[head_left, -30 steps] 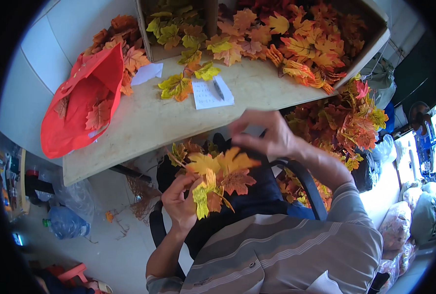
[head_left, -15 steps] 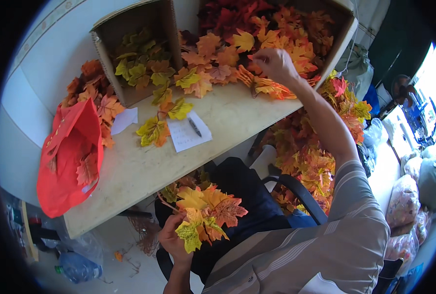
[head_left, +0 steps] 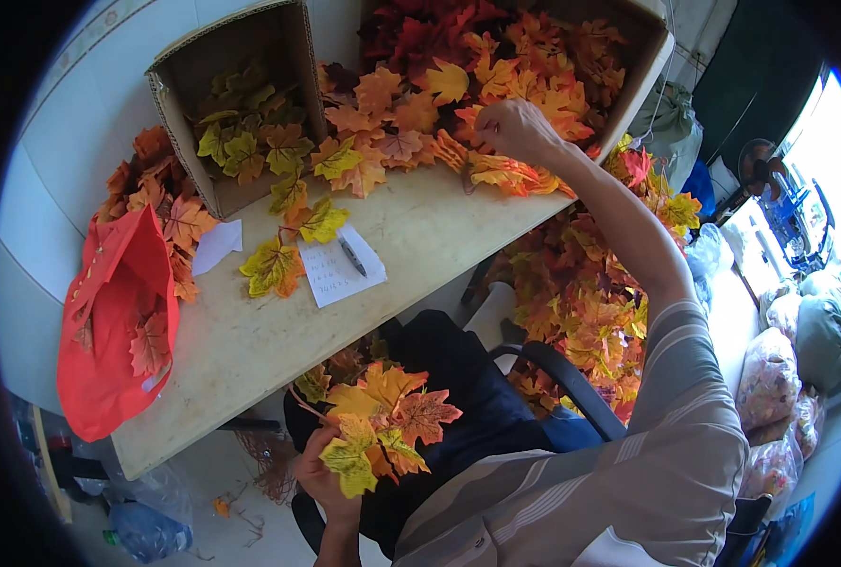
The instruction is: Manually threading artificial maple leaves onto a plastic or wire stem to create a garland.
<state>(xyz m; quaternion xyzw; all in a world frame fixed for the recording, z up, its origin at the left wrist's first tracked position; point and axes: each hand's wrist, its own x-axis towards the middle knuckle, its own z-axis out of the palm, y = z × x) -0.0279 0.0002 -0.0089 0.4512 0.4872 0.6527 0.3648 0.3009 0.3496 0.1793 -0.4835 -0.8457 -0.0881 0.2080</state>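
We note: left hand [head_left: 320, 470] pinching artificial maple-leaf spray [head_left: 385, 408], several leaves bunched — right hand [head_left: 517, 129] curled near orange maple leaves [head_left: 560, 99], contents hidden; plenty remain on worktop [head_left: 406, 227].

A short-sleeved, collar-cut-off view of the body shows a shirt [head_left: 553, 465] in broad bands of taupe, pale grey and darker slate, split by sets of thin white lines. Its small, round, dark button [head_left: 480, 541] serves as landmark. Above and right of the button, the right sleeve [head_left: 693, 373] carries the same banding and ends above the elbow. Right of the button lies an angular white patch [head_left: 621, 550]; whether it is pocket or paper is unclear. Above the button show near-black trousers [head_left: 468, 397]. Left fingers [head_left: 316, 450] and right fingers [head_left: 492, 123] are bare.
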